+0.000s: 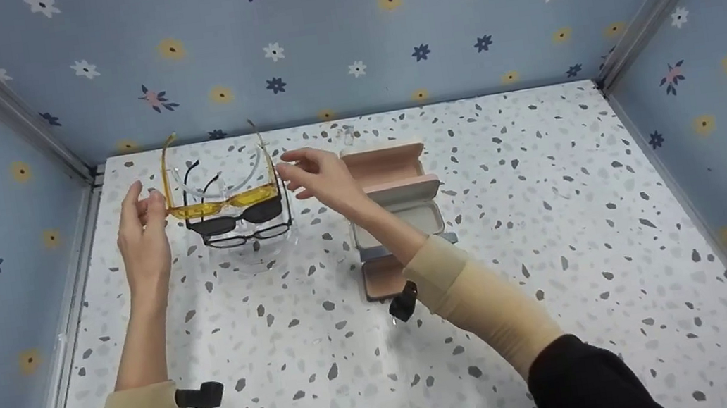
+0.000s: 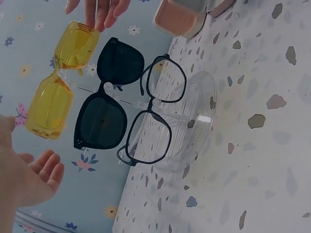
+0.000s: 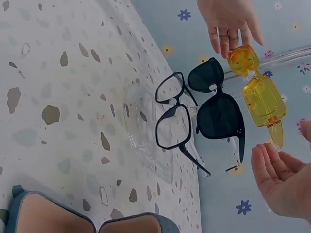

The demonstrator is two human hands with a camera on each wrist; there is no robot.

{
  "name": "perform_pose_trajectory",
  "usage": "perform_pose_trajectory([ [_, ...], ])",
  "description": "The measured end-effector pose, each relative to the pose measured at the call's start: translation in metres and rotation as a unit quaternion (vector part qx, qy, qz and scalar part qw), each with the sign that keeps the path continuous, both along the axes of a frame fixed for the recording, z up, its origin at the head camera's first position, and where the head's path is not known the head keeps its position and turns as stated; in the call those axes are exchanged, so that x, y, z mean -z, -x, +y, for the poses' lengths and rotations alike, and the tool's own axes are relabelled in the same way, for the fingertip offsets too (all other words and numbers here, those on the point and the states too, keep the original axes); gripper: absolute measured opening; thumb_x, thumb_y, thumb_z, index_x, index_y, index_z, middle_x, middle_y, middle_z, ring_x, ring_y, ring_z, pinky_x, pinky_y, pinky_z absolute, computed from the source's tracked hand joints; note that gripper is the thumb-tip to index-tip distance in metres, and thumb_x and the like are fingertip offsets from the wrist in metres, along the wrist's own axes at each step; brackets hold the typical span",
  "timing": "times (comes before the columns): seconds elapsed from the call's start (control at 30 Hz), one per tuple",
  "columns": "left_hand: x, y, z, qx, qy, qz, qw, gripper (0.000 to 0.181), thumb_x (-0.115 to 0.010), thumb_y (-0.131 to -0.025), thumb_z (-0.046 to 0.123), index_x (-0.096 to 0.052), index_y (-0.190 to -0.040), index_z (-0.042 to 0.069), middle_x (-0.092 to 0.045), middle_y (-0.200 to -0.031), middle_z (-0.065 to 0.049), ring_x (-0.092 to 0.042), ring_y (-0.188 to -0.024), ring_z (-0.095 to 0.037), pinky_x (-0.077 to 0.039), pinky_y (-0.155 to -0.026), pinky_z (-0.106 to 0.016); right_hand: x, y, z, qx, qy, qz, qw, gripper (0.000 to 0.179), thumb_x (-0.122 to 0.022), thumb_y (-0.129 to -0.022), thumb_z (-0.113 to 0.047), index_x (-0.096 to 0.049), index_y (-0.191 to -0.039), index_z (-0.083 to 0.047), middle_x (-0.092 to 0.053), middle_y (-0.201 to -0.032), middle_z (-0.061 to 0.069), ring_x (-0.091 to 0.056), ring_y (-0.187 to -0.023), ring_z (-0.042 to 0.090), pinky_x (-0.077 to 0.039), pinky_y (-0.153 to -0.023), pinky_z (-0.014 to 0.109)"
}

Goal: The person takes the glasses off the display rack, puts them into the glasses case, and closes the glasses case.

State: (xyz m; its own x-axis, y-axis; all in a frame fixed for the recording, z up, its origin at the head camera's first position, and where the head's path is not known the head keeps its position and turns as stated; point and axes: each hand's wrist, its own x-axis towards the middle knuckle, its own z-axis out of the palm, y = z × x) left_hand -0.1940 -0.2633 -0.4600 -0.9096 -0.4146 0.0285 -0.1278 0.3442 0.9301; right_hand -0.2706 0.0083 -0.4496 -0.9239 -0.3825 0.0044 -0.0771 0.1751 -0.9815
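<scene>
Yellow glasses (image 1: pixel 256 196) sit at the top of a clear display stand (image 2: pixel 208 104). Below them on it are dark sunglasses (image 1: pixel 263 211) and black-framed clear glasses (image 2: pixel 170 99). My left hand (image 1: pixel 144 238) is beside the left end of the yellow pair, fingers loosely bent around nothing. On the other side, my right hand (image 1: pixel 326 179) has its fingertips close to the right temple. Both wrist views show relaxed fingers near the yellow frame's ends; whether they touch it I cannot tell. The stand's back is partly hidden by the glasses.
Right of the stand, glasses cases lie open in a column: a pink-lined one (image 1: pixel 383 167), a pale-lined one (image 1: pixel 419 219), and a nearer brownish-lined one (image 1: pixel 382 278). My right forearm partly covers them. Flower-patterned walls (image 1: pixel 340 36) border the speckled table (image 1: pixel 303 383).
</scene>
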Motion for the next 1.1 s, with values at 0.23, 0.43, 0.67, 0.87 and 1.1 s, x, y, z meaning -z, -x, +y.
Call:
perform_pose_trajectory([
  [0.23, 0.003, 0.004, 0.002, -0.010, -0.027, -0.001, 0.9996, 0.056, -0.044, -0.107, 0.051, -0.047, -0.154, 0.021, -0.056, -0.106, 0.018, -0.057, -0.096, 0.002, -0.049, -0.101, -0.027, -0.002, -0.001, -0.010, 0.005, 0.006, -0.007, 0.9999, 0.048, -0.064, -0.102, -0.034, -0.061, -0.140, -0.004, -0.074, -0.114, 0.013, -0.073, -0.099, 0.024, -0.063, -0.090, 0.042],
  [0.43, 0.003, 0.007, 0.006, 0.000, -0.101, 0.010, 0.9949, 0.051, -0.049, -0.108, 0.042, -0.051, -0.150, 0.013, -0.062, -0.100, 0.013, -0.060, -0.092, -0.004, -0.050, -0.093, -0.021, -0.003, -0.001, -0.018, 0.025, 0.002, -0.017, 0.9995, 0.042, -0.064, -0.103, -0.028, -0.064, -0.137, -0.004, -0.076, -0.111, 0.013, -0.074, -0.090, 0.018, -0.064, -0.085, 0.038],
  [0.67, 0.003, 0.010, 0.007, -0.003, -0.163, 0.024, 0.9863, 0.045, -0.054, -0.108, 0.031, -0.057, -0.145, 0.006, -0.065, -0.095, 0.009, -0.060, -0.093, -0.007, -0.049, -0.090, -0.023, -0.005, -0.002, -0.020, 0.017, -0.011, -0.014, 0.9997, 0.041, -0.061, -0.105, -0.019, -0.059, -0.141, -0.001, -0.075, -0.114, 0.016, -0.072, -0.090, 0.015, -0.063, -0.082, 0.028],
  [0.87, -0.005, 0.008, 0.009, -0.006, -0.184, 0.034, 0.9823, 0.043, -0.056, -0.107, 0.029, -0.059, -0.143, 0.007, -0.066, -0.095, 0.007, -0.062, -0.093, -0.007, -0.049, -0.090, -0.025, -0.007, -0.002, -0.018, 0.016, 0.001, -0.012, 0.9998, 0.040, -0.061, -0.104, -0.016, -0.059, -0.142, -0.001, -0.075, -0.112, 0.017, -0.072, -0.089, 0.014, -0.064, -0.085, 0.033],
  [1.1, -0.018, 0.001, 0.019, -0.005, -0.199, 0.071, 0.9774, 0.042, -0.059, -0.105, 0.028, -0.059, -0.144, 0.010, -0.066, -0.097, 0.003, -0.061, -0.095, -0.010, -0.049, -0.086, -0.025, -0.014, -0.005, -0.010, 0.013, 0.027, -0.007, 0.9995, 0.041, -0.061, -0.104, -0.014, -0.058, -0.143, 0.000, -0.074, -0.113, 0.020, -0.073, -0.090, 0.016, -0.064, -0.084, 0.030],
])
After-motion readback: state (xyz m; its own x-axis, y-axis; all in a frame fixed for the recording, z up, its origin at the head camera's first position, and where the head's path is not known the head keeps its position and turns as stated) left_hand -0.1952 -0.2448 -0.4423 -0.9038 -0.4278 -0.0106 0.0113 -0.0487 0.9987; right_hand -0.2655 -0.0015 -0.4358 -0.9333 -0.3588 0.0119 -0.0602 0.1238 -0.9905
